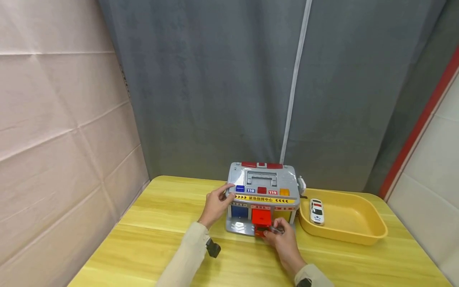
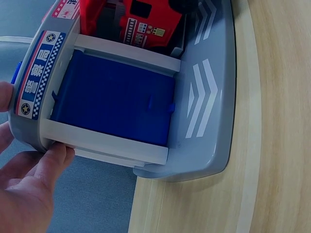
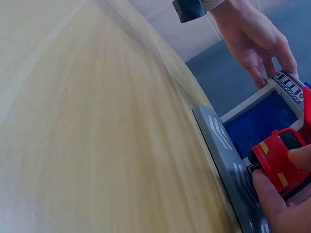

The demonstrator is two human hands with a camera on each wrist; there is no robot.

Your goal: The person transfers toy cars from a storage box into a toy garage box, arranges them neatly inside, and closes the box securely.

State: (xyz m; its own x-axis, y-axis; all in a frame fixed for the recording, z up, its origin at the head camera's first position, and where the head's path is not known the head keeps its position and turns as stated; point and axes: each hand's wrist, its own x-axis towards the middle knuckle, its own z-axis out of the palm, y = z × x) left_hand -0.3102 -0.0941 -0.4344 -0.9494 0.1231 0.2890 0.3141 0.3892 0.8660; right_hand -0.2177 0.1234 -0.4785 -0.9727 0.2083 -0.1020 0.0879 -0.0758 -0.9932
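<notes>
A grey toy garage [image 1: 234, 173] stands on the table, its blue left door [image 2: 116, 97] down and its red middle door [image 1: 261, 216] swung up. My left hand [image 1: 216, 204] grips the garage's left upper edge, some fingers on the roof and others against the side. Between finger and thumb, my right hand [image 1: 285, 243] holds a red toy fire truck [image 3: 279, 158] at the middle bay. The truck sits partly over the grey front ramp [image 2: 206, 111], under the raised door. In the head view, my fingers hide part of the truck.
Right of the garage, a yellow tray [image 1: 358, 235] holds a white toy police car [image 1: 317, 212] at its left end. A white piece [image 1: 302, 185] sticks out from the garage's right side. Behind the wooden table [image 1: 161, 227] hangs a grey curtain [image 1: 201, 99].
</notes>
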